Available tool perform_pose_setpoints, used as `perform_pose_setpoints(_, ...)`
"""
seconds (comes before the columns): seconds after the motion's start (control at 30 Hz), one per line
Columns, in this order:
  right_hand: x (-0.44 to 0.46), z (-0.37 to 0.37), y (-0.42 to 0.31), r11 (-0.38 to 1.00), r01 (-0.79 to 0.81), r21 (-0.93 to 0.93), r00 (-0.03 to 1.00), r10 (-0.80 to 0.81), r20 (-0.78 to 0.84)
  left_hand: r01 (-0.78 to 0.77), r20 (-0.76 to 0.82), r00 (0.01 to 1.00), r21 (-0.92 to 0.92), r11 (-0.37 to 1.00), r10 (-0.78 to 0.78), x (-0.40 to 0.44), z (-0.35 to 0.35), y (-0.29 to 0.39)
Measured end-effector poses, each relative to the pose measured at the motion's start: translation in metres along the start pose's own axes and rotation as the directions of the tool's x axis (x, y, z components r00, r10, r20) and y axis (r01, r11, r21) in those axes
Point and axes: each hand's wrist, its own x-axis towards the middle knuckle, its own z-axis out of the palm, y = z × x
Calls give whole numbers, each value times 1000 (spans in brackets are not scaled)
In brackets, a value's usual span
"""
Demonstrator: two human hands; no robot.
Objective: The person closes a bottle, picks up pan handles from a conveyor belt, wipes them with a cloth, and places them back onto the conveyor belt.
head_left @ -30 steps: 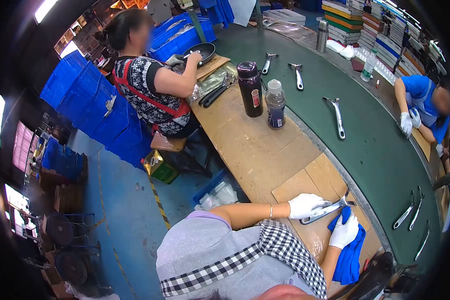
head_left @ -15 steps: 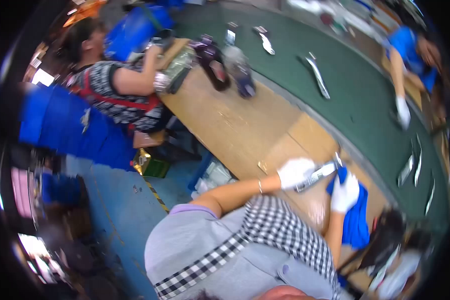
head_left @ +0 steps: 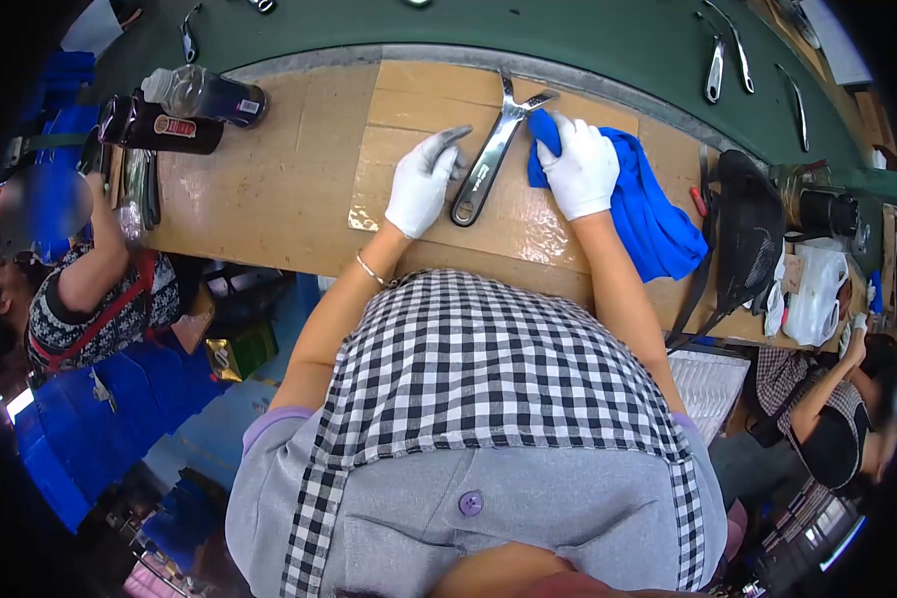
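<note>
A shiny metal open-ended wrench (head_left: 482, 175) lies on the cardboard-covered bench, its forked jaw pointing away from me and its handle toward me. Just left of the handle is my left hand (head_left: 421, 185), white-gloved, with thumb and forefinger apart and nothing between them. The glove's fingertips look dark. My right hand (head_left: 580, 171), gloved too, grips a blue cloth (head_left: 653, 214) at the right of the jaw. A bunched end of the cloth sticks out past the fingers, while the rest spreads over the bench.
Two bottles, a clear-topped bottle (head_left: 209, 97) and a dark bottle (head_left: 159, 127), lie at left. More wrenches (head_left: 716, 70) rest on the green belt (head_left: 588, 40) beyond the bench. A black bag (head_left: 747, 224) and a white plastic bag (head_left: 817, 294) are at right. People sit on both sides.
My left hand has let go of the wrench, which now lies on the bench. My right hand still holds the cloth. The view has turned and is now sharper.
</note>
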Motion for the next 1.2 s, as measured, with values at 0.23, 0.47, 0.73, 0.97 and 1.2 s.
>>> perform_pose_setpoints(0.23, 1, 5, 3, 999, -6, 33, 1000, 7, -15, 46, 33, 998, -40, 998, -45, 2, -3, 0)
perform_pose_setpoints(0.47, 42, -30, 15, 841, -451, 299, 891, 404, 207, -175, 96, 983, 755, 632, 157, -2, 22, 23)
perform_pose_setpoints(0.73, 54, 1, -70, 986, 10, 166, 955, -59, 292, -168, 111, 985, 815, 555, 134, 8, 31, 17)
perform_pose_setpoints(0.97, 126, 27, -56, 984, -133, 117, 922, 80, 378, -201, 159, 979, 844, 498, 126, 7, 27, 11)
perform_pose_setpoints(1.2, 117, -7, 11, 956, -281, 78, 922, 247, 299, -183, 117, 982, 805, 565, 151, 4, 28, 15)
